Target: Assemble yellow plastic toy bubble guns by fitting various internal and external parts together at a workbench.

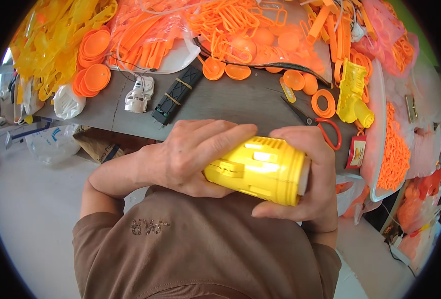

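Glossy yellow plastic, ribbed and drum-shaped: the housing (260, 169) lies sideways against the brown shirt (205, 249). Beyond both hands a grey tabletop (240, 99) carries orange plastic parts (230, 30) and scissors (315, 122). The left hand (190, 157) and right hand (308, 174) are clamped round the housing's ends.

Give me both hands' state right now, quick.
Left hand: closed around the narrow end of the yellow plastic housing.
Right hand: closed over the housing's wide end.
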A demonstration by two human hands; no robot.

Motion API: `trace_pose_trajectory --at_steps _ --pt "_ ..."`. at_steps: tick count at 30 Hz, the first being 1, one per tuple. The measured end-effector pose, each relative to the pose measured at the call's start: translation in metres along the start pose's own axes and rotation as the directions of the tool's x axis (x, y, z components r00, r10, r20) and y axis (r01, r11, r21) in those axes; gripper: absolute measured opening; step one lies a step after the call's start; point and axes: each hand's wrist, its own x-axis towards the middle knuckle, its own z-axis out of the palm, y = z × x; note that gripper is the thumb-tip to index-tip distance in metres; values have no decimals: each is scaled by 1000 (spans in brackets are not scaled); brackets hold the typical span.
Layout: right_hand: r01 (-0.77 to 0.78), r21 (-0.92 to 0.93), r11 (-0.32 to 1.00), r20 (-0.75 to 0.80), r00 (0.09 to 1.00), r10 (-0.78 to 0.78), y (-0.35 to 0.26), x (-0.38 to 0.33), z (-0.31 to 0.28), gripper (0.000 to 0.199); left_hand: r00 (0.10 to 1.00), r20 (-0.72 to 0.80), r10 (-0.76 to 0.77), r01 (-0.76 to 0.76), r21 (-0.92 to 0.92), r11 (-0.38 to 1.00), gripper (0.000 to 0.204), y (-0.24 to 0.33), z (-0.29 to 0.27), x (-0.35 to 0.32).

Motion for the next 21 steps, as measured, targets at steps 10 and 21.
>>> trace_pose_trajectory --at_steps 10,21 --pt "151 -102 983 -128 978 -163 7 -2 -3 73 992 125 16 -27 93 995 75 6 -5 15" --pt "129 -122 984 -175 973 -150 12 2 -11 74 990 128 56 -60 35 998 79 -5 -5 36"
